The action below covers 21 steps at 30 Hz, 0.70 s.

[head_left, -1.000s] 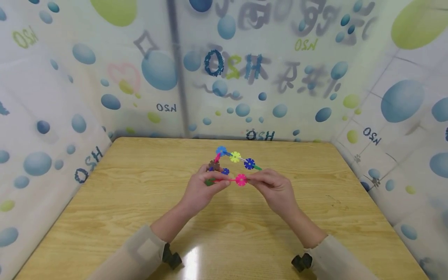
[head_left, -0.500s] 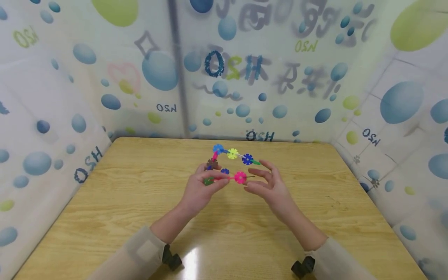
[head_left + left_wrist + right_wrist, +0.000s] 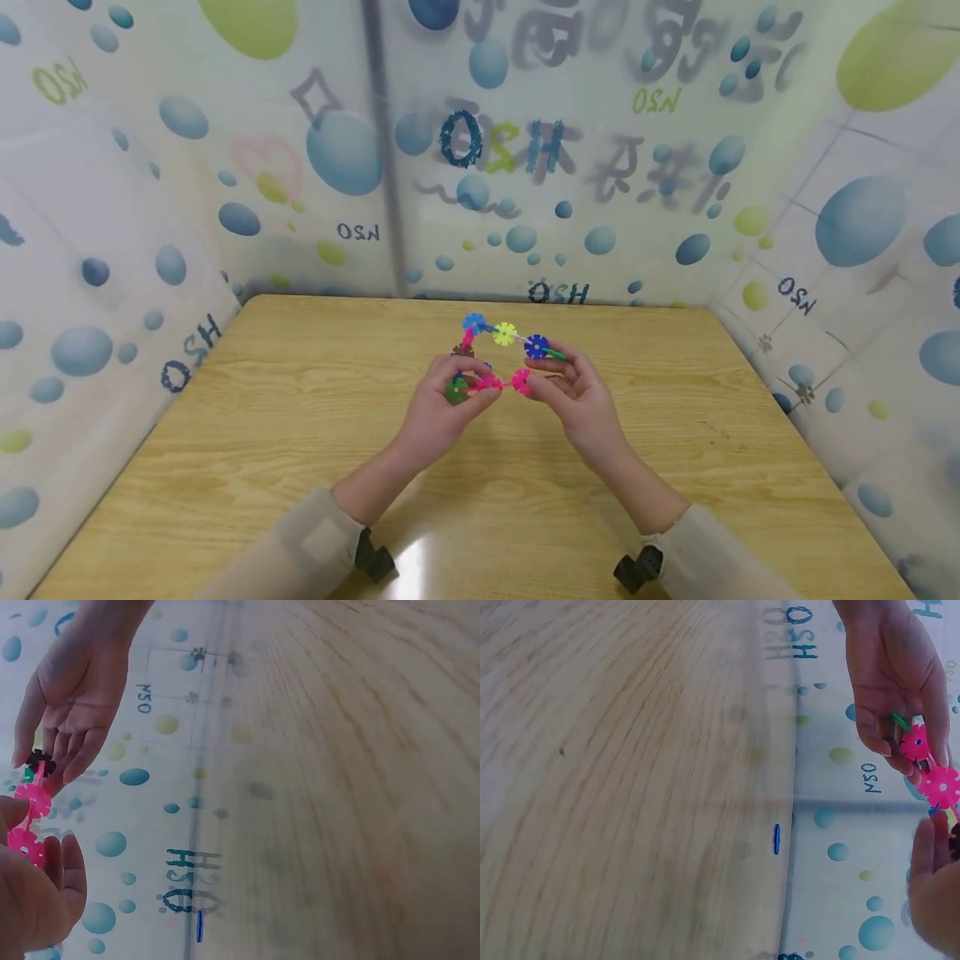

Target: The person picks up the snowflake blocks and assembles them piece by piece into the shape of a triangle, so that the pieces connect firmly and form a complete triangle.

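Note:
A chain of slotted snowflake discs is held above the table between both hands in the head view. My left hand [image 3: 431, 417] pinches a pink disc [image 3: 491, 382] on its near side, with a green disc [image 3: 456, 390] beside it. My right hand [image 3: 592, 417] has its thumb by another pink disc [image 3: 522, 381] and its fingers around the chain's right end. A dark disc [image 3: 41, 763] sits between the right thumb and fingers in the left wrist view. Light blue [image 3: 474, 323], yellow [image 3: 505, 334] and dark blue [image 3: 536, 347] discs form the far side, ending in a green disc [image 3: 555, 354] seen edge-on.
A wood-grain table [image 3: 300, 383] lies under the hands. Printed fabric walls [image 3: 525, 183] with bubbles and lettering enclose its back and sides. Small dark cameras [image 3: 375, 562] are strapped at both wrists.
My right hand let its fingers spread off the near pink section, then came back in around the chain's right end. The left fingers shifted, exposing a second pink disc.

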Each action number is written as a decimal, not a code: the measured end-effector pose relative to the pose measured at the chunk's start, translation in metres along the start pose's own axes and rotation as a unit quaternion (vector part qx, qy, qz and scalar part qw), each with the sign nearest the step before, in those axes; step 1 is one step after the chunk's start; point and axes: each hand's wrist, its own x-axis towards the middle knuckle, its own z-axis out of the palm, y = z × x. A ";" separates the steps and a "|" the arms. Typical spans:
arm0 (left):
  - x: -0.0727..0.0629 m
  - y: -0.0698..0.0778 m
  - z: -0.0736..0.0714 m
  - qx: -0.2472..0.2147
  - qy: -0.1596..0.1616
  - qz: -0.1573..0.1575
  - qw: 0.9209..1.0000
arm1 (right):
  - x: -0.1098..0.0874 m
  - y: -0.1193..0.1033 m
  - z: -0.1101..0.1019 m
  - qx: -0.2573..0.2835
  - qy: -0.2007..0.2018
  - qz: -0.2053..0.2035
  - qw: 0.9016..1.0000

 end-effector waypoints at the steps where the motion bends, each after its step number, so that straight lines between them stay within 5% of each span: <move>1: 0.000 0.000 0.000 -0.009 -0.004 0.004 1.000 | 0.000 0.000 0.000 -0.011 0.008 -0.001 1.000; 8: 0.001 -0.003 0.002 -0.076 -0.039 0.026 0.996 | 0.001 -0.003 0.002 -0.048 0.055 0.001 0.997; 14: 0.000 -0.001 0.002 -0.115 -0.044 -0.003 0.992 | 0.001 -0.007 0.004 -0.036 0.100 -0.006 0.994; 21: -0.001 -0.001 0.001 -0.118 -0.065 0.020 0.991 | 0.004 -0.011 0.003 -0.034 0.117 -0.025 0.992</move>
